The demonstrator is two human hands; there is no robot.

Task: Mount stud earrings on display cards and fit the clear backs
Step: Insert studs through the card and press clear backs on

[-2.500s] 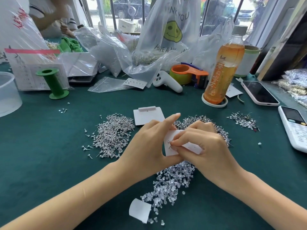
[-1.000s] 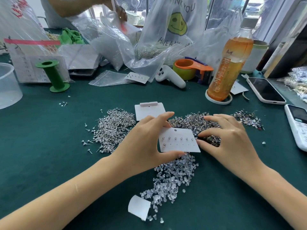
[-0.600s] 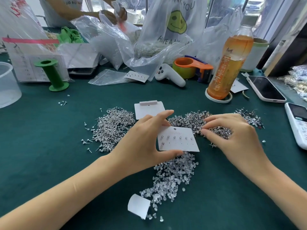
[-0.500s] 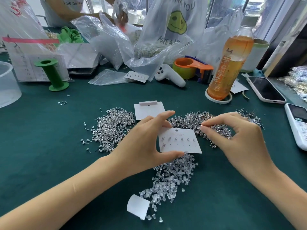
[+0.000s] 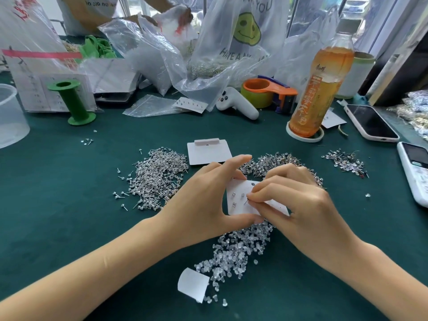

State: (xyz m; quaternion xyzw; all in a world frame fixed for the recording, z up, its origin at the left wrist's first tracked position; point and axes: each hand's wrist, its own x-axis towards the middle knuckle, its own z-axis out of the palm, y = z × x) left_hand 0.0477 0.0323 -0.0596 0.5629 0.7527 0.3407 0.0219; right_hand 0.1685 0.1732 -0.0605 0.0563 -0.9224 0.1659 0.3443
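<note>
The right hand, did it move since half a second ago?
Yes. The right hand came left from over the far stud pile onto the display card, now pinching a stud earring against it.

A display card (image 5: 238,205) sat between the left hand (image 5: 208,200) and right hand (image 5: 298,205) — stud earrings (image 5: 157,179) heaped to its left, clear backs (image 5: 238,249) before it, a blank card (image 5: 208,152) behind, a bottle (image 5: 319,89) far right.
</note>
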